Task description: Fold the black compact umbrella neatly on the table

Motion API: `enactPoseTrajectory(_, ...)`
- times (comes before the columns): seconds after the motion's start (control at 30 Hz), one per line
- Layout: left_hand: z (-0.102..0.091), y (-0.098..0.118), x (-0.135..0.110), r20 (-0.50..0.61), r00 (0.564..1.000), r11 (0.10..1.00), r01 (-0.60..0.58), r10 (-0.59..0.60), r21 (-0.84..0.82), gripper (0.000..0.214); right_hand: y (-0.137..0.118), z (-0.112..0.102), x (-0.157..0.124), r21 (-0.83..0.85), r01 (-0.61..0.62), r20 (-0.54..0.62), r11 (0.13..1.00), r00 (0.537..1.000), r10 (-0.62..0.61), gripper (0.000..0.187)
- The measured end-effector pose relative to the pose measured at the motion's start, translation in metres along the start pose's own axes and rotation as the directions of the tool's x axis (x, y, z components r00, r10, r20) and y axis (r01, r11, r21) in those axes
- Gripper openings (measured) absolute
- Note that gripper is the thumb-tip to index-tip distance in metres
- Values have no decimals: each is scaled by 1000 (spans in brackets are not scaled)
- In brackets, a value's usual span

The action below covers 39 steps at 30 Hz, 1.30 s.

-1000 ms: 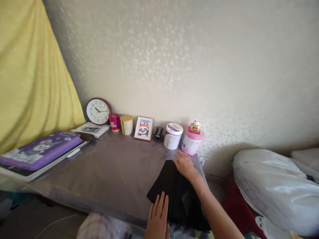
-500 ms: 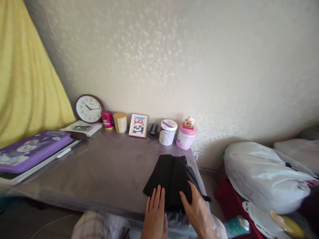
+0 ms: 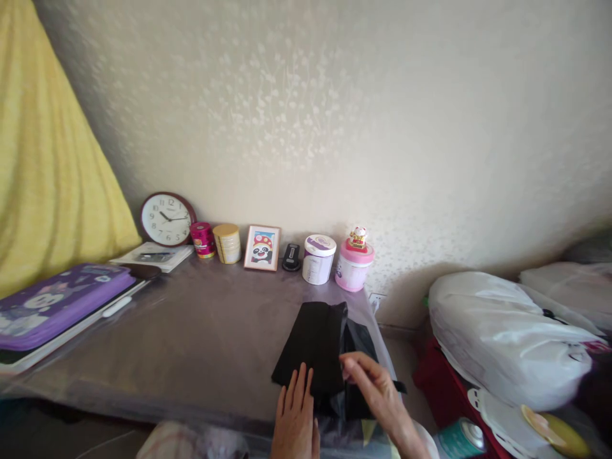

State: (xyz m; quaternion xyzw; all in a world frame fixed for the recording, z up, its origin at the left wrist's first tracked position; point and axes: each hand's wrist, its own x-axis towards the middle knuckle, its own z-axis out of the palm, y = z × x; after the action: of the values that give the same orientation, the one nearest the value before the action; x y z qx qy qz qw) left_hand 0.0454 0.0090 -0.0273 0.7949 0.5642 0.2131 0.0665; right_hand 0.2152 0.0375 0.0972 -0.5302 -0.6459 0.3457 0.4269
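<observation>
Head view: person folding black garment (image 3: 315,341) at near right edge of table (image 3: 201,331). Cloth already lying folded into narrow strip, one flap along its right side standing raised; smoothing likely remaining. Left hand (image 3: 296,417) pressing flat, fingers spread, on near end, gripping nothing. Right hand (image 3: 377,389) hovering over right flap, fingertips (image 3: 348,364) seemingly pinching it; blur leaving this unclear. Tins and clock (image 3: 166,218) lining wall.

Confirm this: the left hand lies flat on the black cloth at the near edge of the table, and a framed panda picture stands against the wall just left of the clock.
Wrong on one point. In the head view the panda picture stands right of the clock, past two small tins. The left hand does lie flat on the black cloth at the table edge.
</observation>
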Motion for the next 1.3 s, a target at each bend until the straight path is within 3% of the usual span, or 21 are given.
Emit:
enactPoseTrajectory(0.07,3,-3,-1,-31,999,1000,-24,24,-9,76,9,-18,20,69,21,-106,997,994,-14,35)
enactPoseTrajectory(0.17,6,-7,-2,-36,999,999,-33,33,-8,78,28,-40,59,-9,105,-212,994,972,-105,33)
enactPoseTrajectory(0.27,10,-11,-1,-4,999,999,-37,37,-5,76,44,-51,96,-126,243,-65,962,966,-252,30)
enactPoseTrajectory(0.43,13,-9,0,-25,1000,1000,-3,3,12,67,45,-51,130,-123,328,123,937,942,-313,29)
enactPoseTrajectory(0.57,13,-2,-1,-107,994,999,32,-29,28,65,37,-51,142,-135,345,243,929,920,-307,21)
enactPoseTrajectory(0.73,11,1,-1,-104,994,998,49,-45,31,65,34,-52,150,-134,302,295,944,921,-253,13)
enactPoseTrajectory(0.97,2,4,1,19,994,994,111,-111,-14,75,44,-45,156,0,182,204,983,963,-178,16)
enactPoseTrajectory(1.2,8,2,1,-47,996,997,82,-82,-6,69,46,-24,152,156,88,161,984,981,-113,21)
enactPoseTrajectory(1.3,10,-1,2,-38,995,995,96,-96,2,77,47,-13,153,189,82,123,979,987,-106,24)
